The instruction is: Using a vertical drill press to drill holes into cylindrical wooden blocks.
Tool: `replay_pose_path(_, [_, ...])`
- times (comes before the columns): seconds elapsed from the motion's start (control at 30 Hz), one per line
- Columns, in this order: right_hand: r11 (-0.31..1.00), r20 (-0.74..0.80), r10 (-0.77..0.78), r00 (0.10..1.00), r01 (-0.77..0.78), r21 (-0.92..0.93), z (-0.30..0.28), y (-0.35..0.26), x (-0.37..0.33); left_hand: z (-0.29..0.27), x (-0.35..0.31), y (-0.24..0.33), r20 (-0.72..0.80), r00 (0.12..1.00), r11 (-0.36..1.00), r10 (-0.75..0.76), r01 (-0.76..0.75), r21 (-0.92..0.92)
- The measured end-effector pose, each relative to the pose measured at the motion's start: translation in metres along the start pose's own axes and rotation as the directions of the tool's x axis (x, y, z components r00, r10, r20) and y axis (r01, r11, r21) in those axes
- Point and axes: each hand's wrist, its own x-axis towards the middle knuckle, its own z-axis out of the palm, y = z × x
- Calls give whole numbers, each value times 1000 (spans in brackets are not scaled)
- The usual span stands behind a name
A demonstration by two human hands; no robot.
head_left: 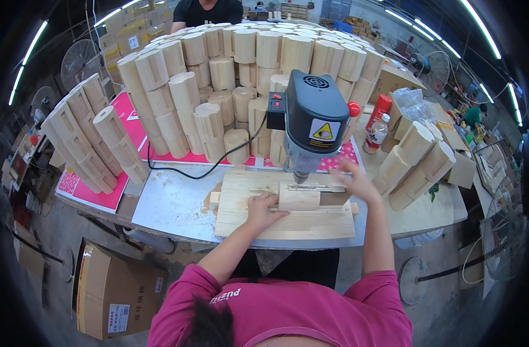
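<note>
Since the wooden cylinder (pixel 299 200) is lying on its side, and round stuff loves to roll, I'd guess the wooden strips around it on the plywood board (pixel 232 222) are there to fence it in. It sits right under the drill chuck (pixel 301 177) of a small bench drill press (pixel 316 110), long side running left to right, which presumably keeps its upper surface facing the tool. Left hand (pixel 264 211) is at the cylinder's left end, half open with thumb and fingers apart, touching the wood but not wrapped around it; looks to me like it's steadying that end. Right hand (pixel 358 180) is raised by the chuck's right side, fingers blurred, so I can't tell how far it's open or if it's holding anything. Stacked wooden cylinders (pixel 268 49) wall off the back of the table (pixel 172 199), probably to leave working room up front.
</note>
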Motion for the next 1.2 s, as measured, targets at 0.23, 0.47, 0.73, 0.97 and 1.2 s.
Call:
replay_pose_path(0.23, [954, 182, 188, 965, -223, 201, 14, -14, -72, -50, -18, 13, 91, 982, 953, 167, -137, -271])
replay_pose_path(0.47, [522, 364, 471, 803, -587, 619, 36, -7, -123, -155, -63, 9, 176, 873, 580, -455, 440, -686])
replay_pose_path(0.73, [648, 337, 477, 812, -584, 490, 42, -45, -125, -170, -52, 25, 143, 716, 369, -683, 507, -779])
replay_pose_path(0.97, [870, 62, 140, 988, -153, 468, 7, -64, -105, -138, -49, 25, 148, 766, 451, -625, 509, -733])
replay_pose_path(1.2, [835, 41, 145, 989, -144, 530, 35, -22, -97, -94, -36, 7, 153, 758, 527, -634, 568, -633])
